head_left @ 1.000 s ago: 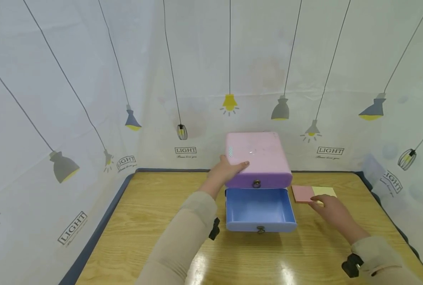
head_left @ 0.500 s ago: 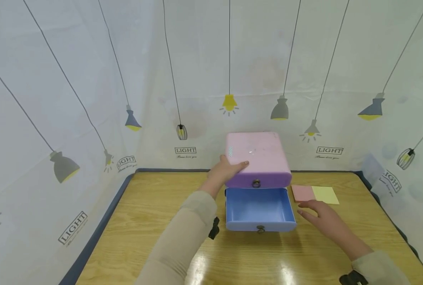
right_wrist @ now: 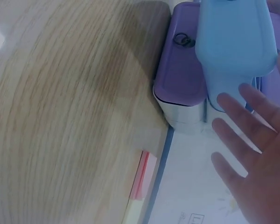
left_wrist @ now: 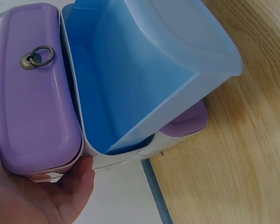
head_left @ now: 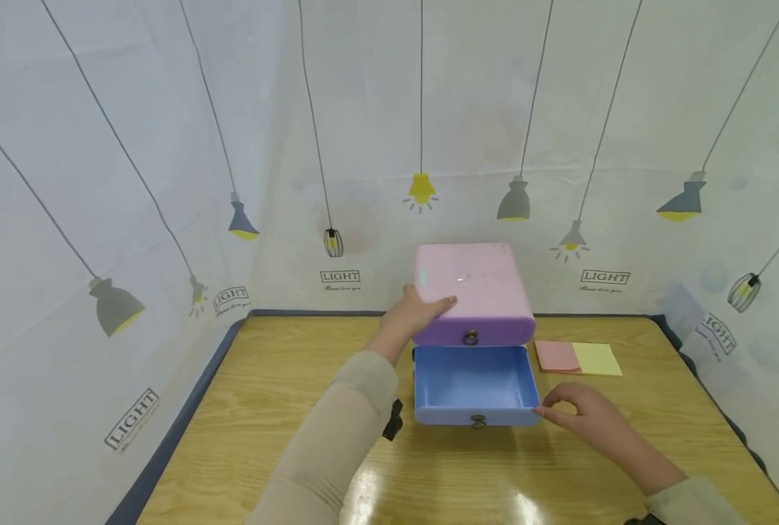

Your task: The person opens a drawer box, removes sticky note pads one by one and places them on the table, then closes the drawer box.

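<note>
A small drawer cabinet [head_left: 471, 281] with a pink top stands at the back of the table. Its purple upper drawer [left_wrist: 35, 93] is closed. Below that, a blue drawer [head_left: 477, 375] is pulled far out, with nothing inside. Another purple drawer [right_wrist: 182, 70] sits closed underneath. My left hand [head_left: 412, 317] grips the cabinet's upper left side, thumb on the top and fingers bent against the side. At the blue drawer's front right corner is my right hand [head_left: 582, 412], thumb tip right at the edge, its other fingers spread beside the drawer [right_wrist: 252, 130].
A pink sticky-note pad [head_left: 557, 357] and a yellow pad [head_left: 597, 359] lie side by side to the right of the cabinet. Behind the wooden table [head_left: 284, 379] hangs a white cloth [head_left: 363, 146] printed with lamps. Metal rings [head_left: 478, 421] hang on the drawer fronts.
My right hand has left the sticky-note pads and come left and nearer to the blue drawer's front corner. My left hand stays on the cabinet. The drawers have not visibly moved.
</note>
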`<action>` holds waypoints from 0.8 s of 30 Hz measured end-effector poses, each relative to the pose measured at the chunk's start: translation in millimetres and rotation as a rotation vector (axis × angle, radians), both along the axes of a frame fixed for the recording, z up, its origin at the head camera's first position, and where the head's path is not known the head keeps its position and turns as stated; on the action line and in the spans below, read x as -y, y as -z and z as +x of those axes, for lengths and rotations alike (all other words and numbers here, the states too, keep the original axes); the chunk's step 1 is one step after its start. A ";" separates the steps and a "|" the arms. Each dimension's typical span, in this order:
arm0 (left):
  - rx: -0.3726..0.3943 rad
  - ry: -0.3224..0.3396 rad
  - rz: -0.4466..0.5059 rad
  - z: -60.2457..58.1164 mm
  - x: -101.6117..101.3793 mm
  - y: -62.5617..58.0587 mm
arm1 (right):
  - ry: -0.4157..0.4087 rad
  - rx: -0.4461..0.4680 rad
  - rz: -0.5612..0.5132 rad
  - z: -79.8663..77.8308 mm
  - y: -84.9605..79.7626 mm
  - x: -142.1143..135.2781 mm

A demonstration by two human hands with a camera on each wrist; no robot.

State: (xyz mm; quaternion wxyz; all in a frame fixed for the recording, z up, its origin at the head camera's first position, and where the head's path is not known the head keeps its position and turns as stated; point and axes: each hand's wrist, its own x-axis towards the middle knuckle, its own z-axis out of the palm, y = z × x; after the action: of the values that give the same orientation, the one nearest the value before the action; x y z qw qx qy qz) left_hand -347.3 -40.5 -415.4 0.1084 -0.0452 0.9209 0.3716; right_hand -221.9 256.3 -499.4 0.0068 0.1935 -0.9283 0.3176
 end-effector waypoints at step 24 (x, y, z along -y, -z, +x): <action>0.000 -0.001 0.009 0.4 1.0 -3.3 | 0.135 0.221 -0.035 -13.2 -5.2 22.1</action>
State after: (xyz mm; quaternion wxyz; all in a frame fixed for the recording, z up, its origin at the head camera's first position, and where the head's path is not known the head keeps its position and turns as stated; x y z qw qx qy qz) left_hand -346.9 -41.4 -412.1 0.1084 -0.0452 0.9192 0.3760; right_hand -235.1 234.2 -494.3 -0.0707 0.0943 -0.9286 0.3518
